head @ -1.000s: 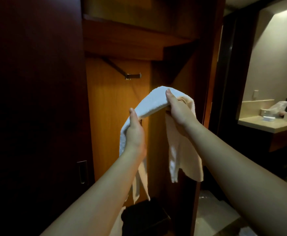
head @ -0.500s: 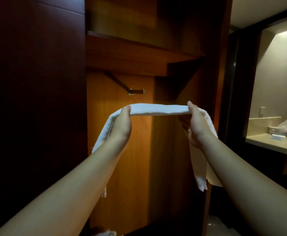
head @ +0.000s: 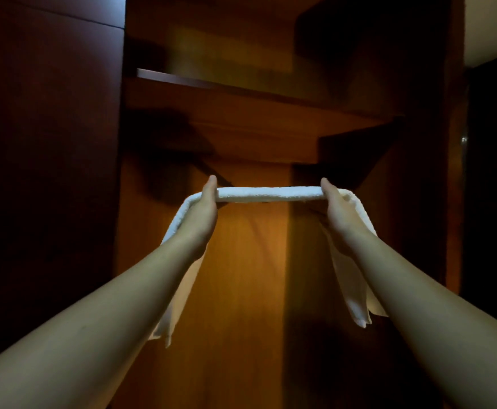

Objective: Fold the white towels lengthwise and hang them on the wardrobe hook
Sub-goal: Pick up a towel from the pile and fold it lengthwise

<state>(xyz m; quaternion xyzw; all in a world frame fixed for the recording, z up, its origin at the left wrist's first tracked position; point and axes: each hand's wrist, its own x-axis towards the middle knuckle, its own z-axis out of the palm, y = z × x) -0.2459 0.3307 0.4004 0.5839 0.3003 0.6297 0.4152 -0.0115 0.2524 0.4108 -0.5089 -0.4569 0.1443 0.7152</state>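
Note:
A white towel [head: 267,193], folded into a narrow strip, is stretched level between my hands inside the open wardrobe. My left hand [head: 201,215] grips it near one end and my right hand [head: 340,212] grips it near the other; thumbs lie on top. Both loose ends hang down past my forearms. The towel's middle sits right in front of the spot where the metal hook was; only the dark slanted bracket arm [head: 217,176] shows above my left thumb, and the hook tip is hidden.
A wooden shelf [head: 241,93] runs across the wardrobe above the towel. A dark wardrobe door [head: 49,172] fills the left. The wardrobe's side panel [head: 418,172] stands on the right, with a dark doorway [head: 492,187] beyond it.
Both hands have spread apart and risen, pulling the towel from a drooping arch into a straight level strip in front of the hook. The view has tilted upward.

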